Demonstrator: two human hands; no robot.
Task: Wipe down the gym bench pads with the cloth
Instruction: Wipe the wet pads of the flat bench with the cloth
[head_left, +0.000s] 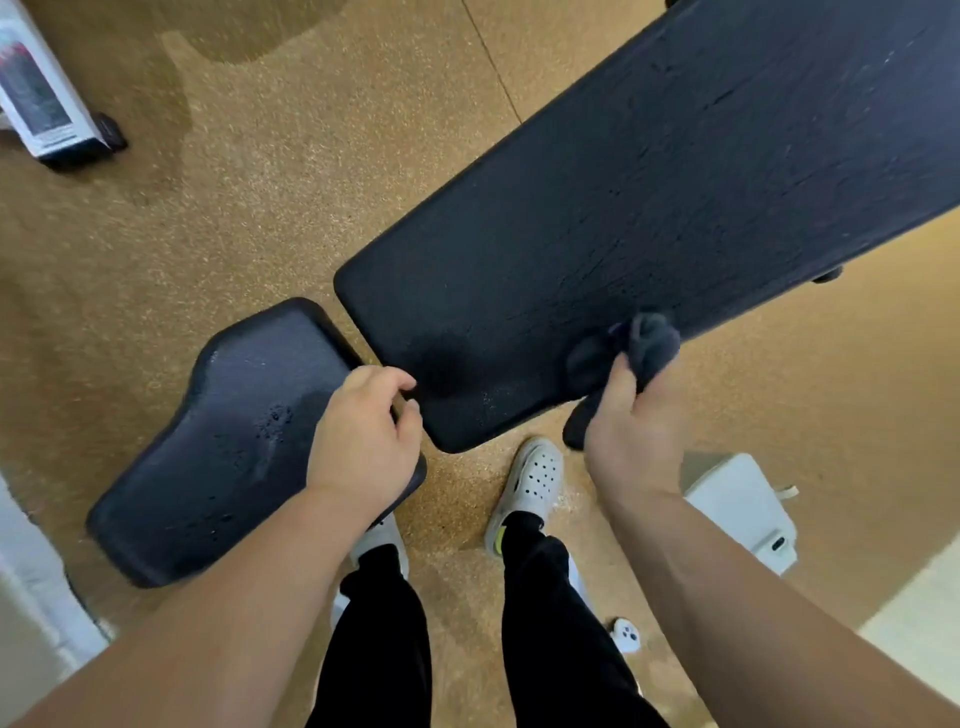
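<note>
Cloth (641, 345) clenched in right hand (631, 434) at long pad (649, 171) edge; left hand (363, 436) grips seat pad (234, 441) corner. Droplets on both; wiping likely midway.

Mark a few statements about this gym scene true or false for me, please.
1. The right hand holds a dark cloth. True.
2. The cloth lies on the small seat pad. False: it is at the near edge of the long back pad.
3. The left hand grips the seat pad's corner. True.
4. Both pads are red. False: both are black.
5. The person is barefoot. False: they wear white shoes.
</note>
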